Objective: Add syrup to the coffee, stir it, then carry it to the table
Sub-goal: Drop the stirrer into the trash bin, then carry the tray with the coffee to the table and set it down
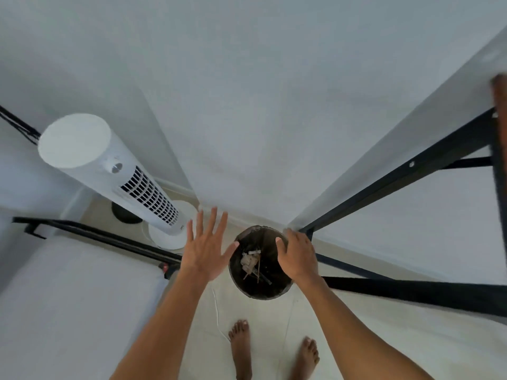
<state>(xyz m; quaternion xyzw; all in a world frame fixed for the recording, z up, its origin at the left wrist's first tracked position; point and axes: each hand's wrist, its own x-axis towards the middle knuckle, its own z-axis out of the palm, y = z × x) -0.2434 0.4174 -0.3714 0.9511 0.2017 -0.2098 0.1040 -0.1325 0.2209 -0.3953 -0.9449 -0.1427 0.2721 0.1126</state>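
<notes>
No coffee, no syrup, nothing to stir with in view here, so where the cup stands, you can't tell from this angle. What you've got under you is a dark waste bin (260, 263) on the pale floor (258, 319), with crumpled scraps and what look like thin sticks lying in the bottom. Your left hand (204, 249) hangs just beside the bin's left rim, fingers spread wide, holding nothing. Your right hand (297, 256) is over the right rim, fingers loosely curled downward, and it looks empty too, though its palm is hidden.

Now the risks. If a stirrer has gone into that bin, the coffee may be sitting unattended somewhere off-frame. Watch your bare feet (240, 349): a thin white cord (217, 311) trails across the floor just by your left foot, and turning away could snag it. That cord seems to run toward the white tower fan (115, 171), so a tug might rock it. The black table frame (406, 171) crowds your right arm, and another black-framed edge (90, 231) sits to your left, so a quick turn could clip either one. Once you're carrying the cup, a knock like that would likely spill it.
</notes>
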